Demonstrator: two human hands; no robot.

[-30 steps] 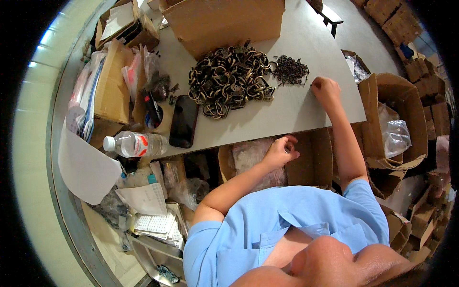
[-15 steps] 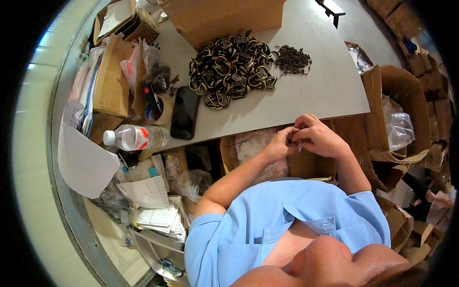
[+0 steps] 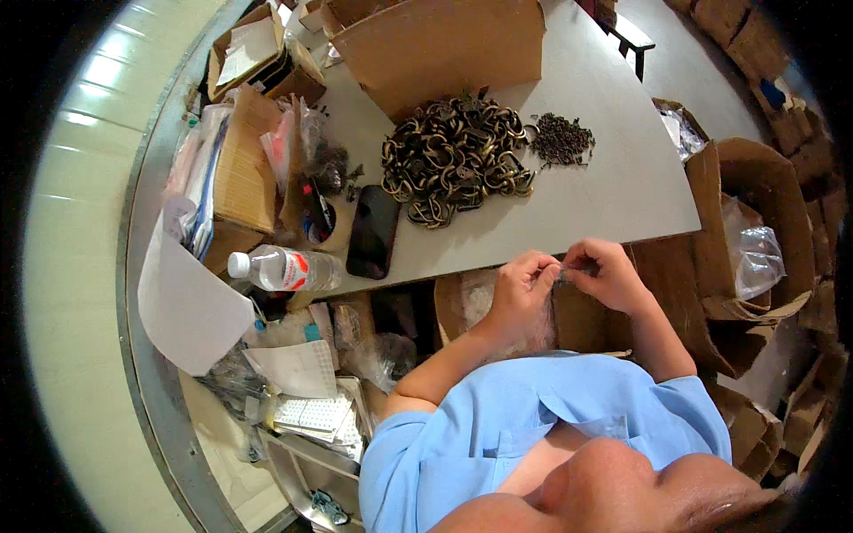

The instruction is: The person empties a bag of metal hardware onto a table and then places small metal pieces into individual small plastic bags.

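Apparently pinching a tiny item [image 3: 561, 276] between left hand [image 3: 526, 282] and right hand [image 3: 608, 275] before the counter [image 3: 626, 197], long axis too blurred to tell, with bronze-coloured loops [image 3: 458, 160] ahead-left, nearer the left hand, and dark bits [image 3: 563, 140] straight ahead.

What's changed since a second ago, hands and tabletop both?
The right hand moved off the tabletop beside the small dark pieces and came back past the near edge to meet the left hand; anything pinched between them is too small to identify. The heap of bronze-coloured metal loops, the phone and the bottle stayed put.
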